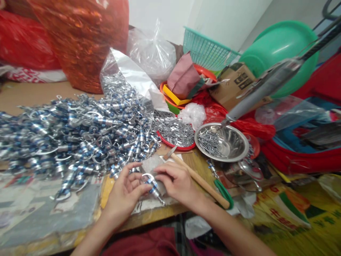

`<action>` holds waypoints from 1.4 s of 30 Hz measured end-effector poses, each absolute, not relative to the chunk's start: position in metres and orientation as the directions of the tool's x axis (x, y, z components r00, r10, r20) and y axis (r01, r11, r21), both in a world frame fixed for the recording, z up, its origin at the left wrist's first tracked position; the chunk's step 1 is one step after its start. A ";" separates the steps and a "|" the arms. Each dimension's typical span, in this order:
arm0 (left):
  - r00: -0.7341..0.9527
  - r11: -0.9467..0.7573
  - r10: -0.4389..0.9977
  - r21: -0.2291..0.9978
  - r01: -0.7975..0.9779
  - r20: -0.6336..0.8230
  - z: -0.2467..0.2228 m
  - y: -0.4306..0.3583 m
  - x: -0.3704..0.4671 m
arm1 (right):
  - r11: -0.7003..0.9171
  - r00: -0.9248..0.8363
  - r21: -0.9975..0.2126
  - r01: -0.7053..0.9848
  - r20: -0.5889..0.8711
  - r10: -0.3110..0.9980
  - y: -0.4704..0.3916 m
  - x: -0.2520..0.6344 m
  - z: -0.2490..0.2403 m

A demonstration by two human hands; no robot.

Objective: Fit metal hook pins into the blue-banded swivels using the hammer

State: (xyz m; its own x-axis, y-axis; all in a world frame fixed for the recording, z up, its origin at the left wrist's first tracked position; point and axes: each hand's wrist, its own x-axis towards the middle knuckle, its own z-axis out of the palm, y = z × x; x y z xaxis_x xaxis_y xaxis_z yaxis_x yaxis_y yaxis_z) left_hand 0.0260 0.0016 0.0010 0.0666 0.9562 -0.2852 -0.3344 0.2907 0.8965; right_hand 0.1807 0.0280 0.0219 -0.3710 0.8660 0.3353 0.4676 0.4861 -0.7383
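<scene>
Head view: holds blue-and-silver fitting (153,188) in left hand (128,186), pinched btwn thumb and fingers, above near edge of worktable (149,216). Tilts fitting w/ curved silver hook up at far left and small ring end down at near right. Brings right hand (177,179) in close from right, w/ fingers bent and thumb narrow to them, just beside hook; cannot tell if gripping any pt of it. Has grey block (152,163) just beyond fitting, partly hidden by hands.

Has 1 hammer (204,180) at right, running w/ wooden handle from far left to near right, next to green band (226,195). Has big heap of similar fittings (80,135) across left, plus orange-red bag (87,42) and red bag (29,41) at far left. Shows red tray (183,148) of small metal pcs beyond hands, w/ steel bowl (230,142) of thin metal pcs to its right. At far right, has cardboard box (236,83), teal basket (206,48) and green basin (285,53) behind grey lever (263,89).
</scene>
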 end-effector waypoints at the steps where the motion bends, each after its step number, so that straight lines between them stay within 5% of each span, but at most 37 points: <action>1: 0.065 0.289 0.957 0.897 -0.336 -0.284 0.001 0.001 0.026 | 0.474 -0.372 -0.746 0.469 0.320 0.872 0.027 0.180 0.021; 6: 0.061 0.292 0.955 0.896 -0.335 -0.289 0.003 0.001 0.027 | 0.317 -0.373 -0.874 0.368 0.173 0.912 0.032 0.184 0.018; 9: 0.061 0.298 0.954 0.893 -0.338 -0.295 0.003 0.001 0.027 | 0.327 -0.338 -0.872 0.366 0.203 0.919 0.026 0.184 0.021; 15: 0.077 0.287 0.958 0.892 -0.351 -0.278 0.001 0.001 0.027 | 0.599 -0.403 -0.591 0.540 0.443 0.801 0.009 0.177 0.024; 20: 0.077 0.284 0.958 0.883 -0.373 -0.276 0.002 0.000 0.027 | 0.649 -0.570 -0.380 0.659 0.310 0.761 -0.006 0.173 0.031; 27: 0.050 0.278 0.959 0.883 -0.379 -0.280 0.000 0.000 0.028 | 0.587 -0.541 -0.498 0.638 0.252 0.802 -0.024 0.180 0.035; 30: 0.053 0.287 0.956 0.883 -0.370 -0.289 -0.001 0.001 0.028 | 0.442 -0.282 -0.569 0.694 0.350 0.893 -0.009 0.206 0.026; 32: 0.055 0.287 0.956 0.883 -0.371 -0.288 -0.003 0.001 0.027 | 0.315 -0.123 -0.490 0.813 0.384 0.915 0.007 0.228 0.016; 37: 0.049 0.278 0.959 0.887 -0.369 -0.280 -0.004 0.001 0.027 | 0.176 -0.158 -0.335 0.926 0.081 0.984 0.031 0.261 -0.008; 42: 0.053 0.274 0.960 0.887 -0.373 -0.274 -0.004 0.002 0.027 | 0.275 -0.183 -0.485 0.830 0.229 0.956 0.009 0.254 0.016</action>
